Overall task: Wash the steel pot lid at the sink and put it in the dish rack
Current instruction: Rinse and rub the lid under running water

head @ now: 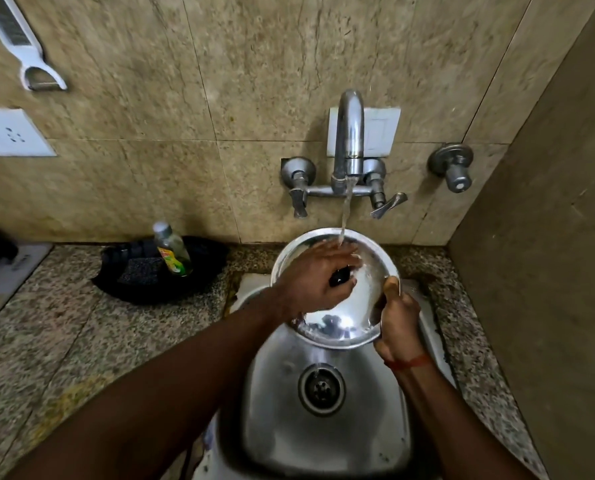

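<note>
The round steel pot lid (pixel 341 327) is held tilted over the steel sink (pixel 282 403), under the running stream from the wall tap (pixel 349 133). My right hand (pixel 398 320) grips the lid's right rim, thumb on the top face. My left hand (pixel 315 280) lies across the lid's top with fingers spread around its black knob (pixel 339 277), in the water. No dish rack is in view.
A black tray (pixel 133 289) on the granite counter left of the sink holds a dish soap bottle (pixel 173 251) and a dark scrub pad (pixel 140 270). The sink drain (pixel 321 388) lies below the lid. A brown wall closes off the right side.
</note>
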